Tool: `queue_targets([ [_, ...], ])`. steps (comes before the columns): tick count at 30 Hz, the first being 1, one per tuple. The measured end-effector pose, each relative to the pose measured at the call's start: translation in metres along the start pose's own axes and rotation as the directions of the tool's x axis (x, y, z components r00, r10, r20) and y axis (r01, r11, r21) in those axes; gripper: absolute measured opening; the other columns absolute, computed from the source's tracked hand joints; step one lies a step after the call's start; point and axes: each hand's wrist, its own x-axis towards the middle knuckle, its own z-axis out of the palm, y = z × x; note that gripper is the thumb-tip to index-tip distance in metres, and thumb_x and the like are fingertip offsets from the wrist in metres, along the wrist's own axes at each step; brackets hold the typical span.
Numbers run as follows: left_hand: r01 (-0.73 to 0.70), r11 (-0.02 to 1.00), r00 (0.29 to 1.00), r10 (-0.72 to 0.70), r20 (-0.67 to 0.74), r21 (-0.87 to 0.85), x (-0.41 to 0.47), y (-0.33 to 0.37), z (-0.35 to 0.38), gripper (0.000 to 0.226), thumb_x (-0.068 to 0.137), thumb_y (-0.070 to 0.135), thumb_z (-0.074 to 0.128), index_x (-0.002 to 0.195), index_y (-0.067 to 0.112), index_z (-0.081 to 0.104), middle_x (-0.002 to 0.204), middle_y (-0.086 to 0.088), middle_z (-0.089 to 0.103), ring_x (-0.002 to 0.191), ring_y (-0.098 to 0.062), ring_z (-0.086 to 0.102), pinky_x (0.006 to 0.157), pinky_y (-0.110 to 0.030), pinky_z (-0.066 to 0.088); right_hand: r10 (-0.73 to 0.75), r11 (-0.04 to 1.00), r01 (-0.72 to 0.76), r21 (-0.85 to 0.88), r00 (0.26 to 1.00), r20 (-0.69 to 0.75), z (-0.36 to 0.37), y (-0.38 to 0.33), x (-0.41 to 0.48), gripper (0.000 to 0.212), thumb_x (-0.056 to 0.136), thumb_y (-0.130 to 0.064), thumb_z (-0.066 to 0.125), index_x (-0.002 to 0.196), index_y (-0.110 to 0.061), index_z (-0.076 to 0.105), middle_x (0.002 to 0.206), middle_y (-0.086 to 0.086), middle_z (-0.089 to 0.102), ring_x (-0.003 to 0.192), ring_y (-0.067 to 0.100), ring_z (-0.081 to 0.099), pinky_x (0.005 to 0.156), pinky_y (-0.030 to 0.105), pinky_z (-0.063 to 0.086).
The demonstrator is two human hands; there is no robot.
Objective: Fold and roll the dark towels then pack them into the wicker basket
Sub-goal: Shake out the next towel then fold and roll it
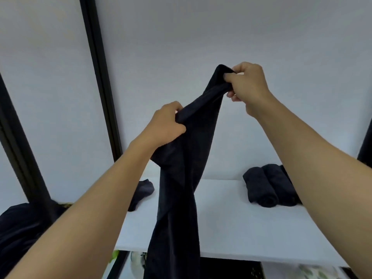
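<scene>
A dark towel (179, 190) hangs in the air over the white table (227, 224), twisted along its length and trailing past the table's front edge. My right hand (248, 85) pinches its top corner, held high. Lower and to the left, my left hand (168, 125) grips the towel's upper edge. Two rolled dark towels (267, 186) lie side by side on the table at the right, partly behind my right forearm. Another dark towel (142, 193) lies crumpled on the table at the left, behind my left forearm. No wicker basket can be made out.
A heap of dark cloth (22, 226) sits at the lower left, beyond the table. Black window frames (100, 77) run along the left wall. Below the table's front edge, a dark surface (229, 268) and leaf-patterned fabric (314, 272) show.
</scene>
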Motion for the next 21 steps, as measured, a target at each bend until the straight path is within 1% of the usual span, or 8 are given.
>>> queue_targets([
  [4, -0.093, 0.989, 0.977, 0.067, -0.2, -0.119, 0.004, 0.0, -0.015, 0.025, 0.086, 0.018, 0.065, 0.109, 0.025, 0.057, 0.093, 0.004, 0.066, 0.079, -0.007, 0.063, 0.062, -0.014, 0.05, 0.069, 0.996, -0.065, 0.055, 0.994, -0.083, -0.014, 0.002, 0.015, 0.008, 0.09, -0.01, 0.048, 0.084, -0.011, 0.054, 0.074, 0.008, 0.058, 0.049, 0.013, 0.051, 0.05, 0.027, 0.042],
  [7, -0.266, 0.944, 0.951, 0.29, -0.109, 0.194, 0.005, -0.003, -0.022, 0.053, 0.08, 0.02, 0.073, 0.125, 0.029, 0.045, 0.105, 0.008, 0.055, 0.085, -0.014, 0.06, 0.076, -0.028, 0.054, 0.133, 0.986, -0.125, 0.112, 0.989, -0.063, -0.022, 0.002, 0.023, 0.01, 0.091, -0.018, 0.048, 0.086, -0.012, 0.054, 0.083, 0.004, 0.059, 0.066, 0.014, 0.059, 0.058, 0.028, 0.047],
  [9, -0.326, 0.841, 0.919, 0.388, -0.061, 0.432, 0.008, -0.005, -0.03, 0.063, 0.079, 0.008, 0.066, 0.132, 0.028, 0.037, 0.113, 0.006, 0.045, 0.083, -0.022, 0.06, 0.075, -0.042, 0.055, 0.176, 0.958, -0.164, 0.236, 0.984, -0.027, -0.026, -0.001, 0.023, 0.015, 0.092, -0.018, 0.044, 0.089, -0.012, 0.058, 0.086, 0.002, 0.065, 0.077, 0.015, 0.064, 0.07, 0.031, 0.054],
  [11, -0.341, 0.797, 0.883, 0.454, -0.122, 0.499, 0.011, -0.003, -0.04, 0.06, 0.078, 0.002, 0.062, 0.131, 0.02, 0.039, 0.117, 0.0, 0.046, 0.078, -0.028, 0.06, 0.07, -0.045, 0.055, 0.211, 0.875, -0.193, 0.444, 0.977, 0.01, -0.028, -0.004, 0.024, 0.016, 0.09, -0.016, 0.041, 0.092, -0.012, 0.056, 0.089, 0.007, 0.074, 0.081, 0.021, 0.067, 0.078, 0.038, 0.057],
  [13, -0.366, 0.805, 0.821, 0.516, -0.246, 0.467, 0.014, 0.002, -0.051, 0.046, 0.079, 0.003, 0.063, 0.121, 0.014, 0.047, 0.113, -0.003, 0.054, 0.078, -0.026, 0.061, 0.07, -0.043, 0.054, 0.223, 0.774, -0.206, 0.599, 0.974, 0.048, -0.03, -0.009, 0.027, 0.012, 0.09, -0.014, 0.041, 0.093, -0.012, 0.052, 0.084, 0.008, 0.076, 0.08, 0.024, 0.069, 0.077, 0.04, 0.056],
  [15, -0.376, 0.858, 0.785, 0.496, -0.371, 0.351, 0.018, 0.008, -0.061, 0.034, 0.08, 0.005, 0.067, 0.109, 0.014, 0.052, 0.097, 0.001, 0.06, 0.075, -0.018, 0.06, 0.07, -0.033, 0.053, 0.241, 0.708, -0.211, 0.673, 0.969, 0.05, -0.032, -0.015, 0.033, 0.007, 0.088, -0.013, 0.044, 0.085, -0.012, 0.051, 0.064, -0.001, 0.067, 0.067, 0.021, 0.06, 0.067, 0.034, 0.052],
  [18, -0.364, 0.927, 0.786, 0.36, -0.502, 0.096, 0.031, 0.016, -0.078, 0.015, 0.083, 0.013, 0.07, 0.093, 0.02, 0.061, 0.081, 0.009, 0.065, 0.072, -0.005, 0.062, 0.065, -0.013, 0.049, 0.252, 0.648, -0.227, 0.727, 0.965, 0.077, -0.036, -0.02, 0.048, 0.015, 0.086, -0.011, 0.052, 0.073, -0.014, 0.046, 0.055, -0.003, 0.043, 0.055, 0.015, 0.041, 0.054, 0.026, 0.039],
  [21, -0.317, 0.948, 0.836, 0.293, -0.464, 0.028, 0.05, 0.014, -0.1, 0.012, 0.091, 0.025, 0.065, 0.08, 0.024, 0.068, 0.065, 0.011, 0.062, 0.059, -0.001, 0.054, 0.056, -0.011, 0.04, 0.191, 0.614, -0.244, 0.75, 0.969, 0.158, -0.042, -0.024, 0.063, 0.009, 0.088, -0.015, 0.062, 0.082, -0.013, 0.056, 0.067, -0.001, 0.051, 0.06, 0.014, 0.047, 0.056, 0.025, 0.044],
])
